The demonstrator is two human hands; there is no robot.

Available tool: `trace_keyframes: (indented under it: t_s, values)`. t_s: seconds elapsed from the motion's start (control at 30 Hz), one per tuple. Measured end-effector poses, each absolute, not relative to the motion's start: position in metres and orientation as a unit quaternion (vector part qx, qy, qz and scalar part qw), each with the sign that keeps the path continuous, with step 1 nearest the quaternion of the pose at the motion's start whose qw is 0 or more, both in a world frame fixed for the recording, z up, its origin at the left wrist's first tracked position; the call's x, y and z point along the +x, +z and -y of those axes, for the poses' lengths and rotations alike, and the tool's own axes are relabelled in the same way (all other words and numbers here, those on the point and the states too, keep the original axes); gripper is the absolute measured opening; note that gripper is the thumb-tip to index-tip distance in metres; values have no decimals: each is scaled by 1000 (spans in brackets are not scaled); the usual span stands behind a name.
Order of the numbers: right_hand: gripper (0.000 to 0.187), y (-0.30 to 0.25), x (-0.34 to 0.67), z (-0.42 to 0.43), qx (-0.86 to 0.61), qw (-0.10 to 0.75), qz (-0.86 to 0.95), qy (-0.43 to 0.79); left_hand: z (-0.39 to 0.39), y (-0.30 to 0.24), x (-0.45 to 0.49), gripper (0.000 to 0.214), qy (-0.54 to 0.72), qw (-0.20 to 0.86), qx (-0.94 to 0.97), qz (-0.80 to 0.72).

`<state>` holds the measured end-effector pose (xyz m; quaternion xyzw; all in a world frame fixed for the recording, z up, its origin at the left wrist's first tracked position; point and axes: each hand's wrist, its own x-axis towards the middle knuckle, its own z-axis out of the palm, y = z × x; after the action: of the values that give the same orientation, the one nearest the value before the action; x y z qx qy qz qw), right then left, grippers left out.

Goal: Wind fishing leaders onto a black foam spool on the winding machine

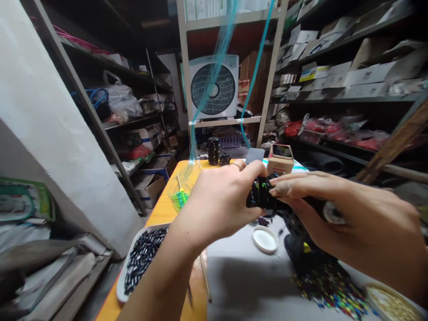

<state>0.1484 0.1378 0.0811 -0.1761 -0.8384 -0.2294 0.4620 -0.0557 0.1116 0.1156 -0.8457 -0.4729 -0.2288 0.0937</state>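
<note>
Both my hands are raised over the table, closed around one black spool-like object with small green and yellow marks. My left hand grips its left end, thumb and fingers wrapped round; a ring shows on one finger. My right hand holds it from the right, fingers stretched along the top and pinched on it. Below lie a white lid and a heap of small coloured beads on a grey mat.
A white tray of dark tubes sits at the orange table's left edge. Black spools, a small box with a phone on it and teal strings stand farther back. Shelves line both sides; a fan is behind.
</note>
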Motion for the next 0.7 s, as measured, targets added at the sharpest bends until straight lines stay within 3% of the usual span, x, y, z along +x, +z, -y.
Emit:
trace_keyframes:
  t_s: [0.53,0.7]
  values:
    - [23,81,153,-140,-171,433,853,-235,-113,115,-57,37,-217,119,-848,468]
    - [26,69,158,-142,-208,466,836,-202,-114,115,-56,37,-214,129,-848,468]
